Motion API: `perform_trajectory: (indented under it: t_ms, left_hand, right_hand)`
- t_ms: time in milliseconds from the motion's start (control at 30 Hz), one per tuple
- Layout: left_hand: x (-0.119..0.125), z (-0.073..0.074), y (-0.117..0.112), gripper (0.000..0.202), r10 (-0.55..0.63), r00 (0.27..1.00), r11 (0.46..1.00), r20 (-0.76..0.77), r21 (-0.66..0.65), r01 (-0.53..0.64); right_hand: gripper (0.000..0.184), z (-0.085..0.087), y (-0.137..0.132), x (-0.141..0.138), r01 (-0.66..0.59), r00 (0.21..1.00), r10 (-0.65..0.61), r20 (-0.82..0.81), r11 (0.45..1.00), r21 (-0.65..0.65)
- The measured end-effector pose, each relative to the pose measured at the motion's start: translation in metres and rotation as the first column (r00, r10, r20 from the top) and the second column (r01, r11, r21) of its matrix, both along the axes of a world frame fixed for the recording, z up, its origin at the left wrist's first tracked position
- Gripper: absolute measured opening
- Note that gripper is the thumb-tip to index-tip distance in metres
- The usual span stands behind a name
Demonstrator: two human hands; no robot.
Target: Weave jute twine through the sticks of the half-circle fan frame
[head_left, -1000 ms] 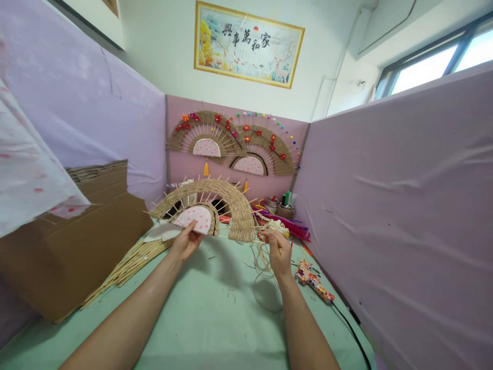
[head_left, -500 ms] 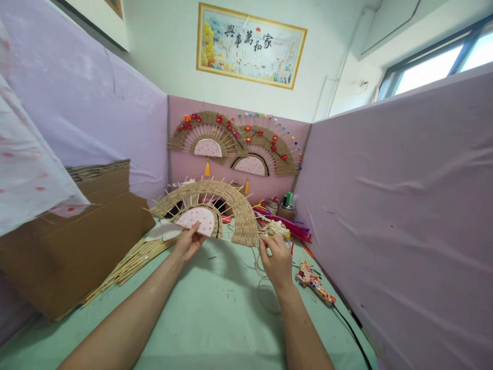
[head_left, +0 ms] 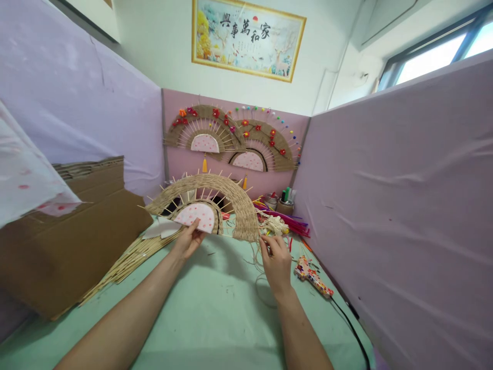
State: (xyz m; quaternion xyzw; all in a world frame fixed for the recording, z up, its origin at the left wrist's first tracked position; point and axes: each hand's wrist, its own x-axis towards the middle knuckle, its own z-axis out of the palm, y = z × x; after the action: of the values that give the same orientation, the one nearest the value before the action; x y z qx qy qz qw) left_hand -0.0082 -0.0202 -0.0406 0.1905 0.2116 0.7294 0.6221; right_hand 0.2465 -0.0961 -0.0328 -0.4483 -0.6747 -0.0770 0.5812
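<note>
A half-woven straw fan (head_left: pixel 215 198) with wooden spokes and a pink dotted half-circle centre is held upright above the green table (head_left: pixel 215 318). My left hand (head_left: pixel 188 240) grips it at the base of the pink centre. My right hand (head_left: pixel 274 256) is closed in a pinch on a thin straw cord (head_left: pixel 257 257) at the lower right end of the woven band. Loose loops of that cord hang down to the table under the hand.
A patterned glue gun (head_left: pixel 311 276) with a black cable lies right of my right hand. Bundled straw sticks (head_left: pixel 127 257) and cardboard sheets (head_left: pixel 69 236) lie at the left. Coloured sticks (head_left: pixel 287 222) and pen cups stand at the back; two finished fans (head_left: pixel 231 139) hang on the pink partition.
My right hand has moved down and slightly left along the fan's right end, drawing the cord. The view has tipped slightly. The left hand keeps its hold.
</note>
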Motion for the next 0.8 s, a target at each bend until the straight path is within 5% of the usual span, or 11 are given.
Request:
perform_trajectory:
  t_ms: [800]
  left_hand:
    - [0.0057, 0.0096, -0.0065, 0.017, -0.014, 0.998, 1.0, 0.066, 0.02, 0.013]
  right_hand:
    - [0.015, -0.0022, 0.0019, -0.0026, -0.042, 0.987, 0.052, -0.15, 0.997, 0.069]
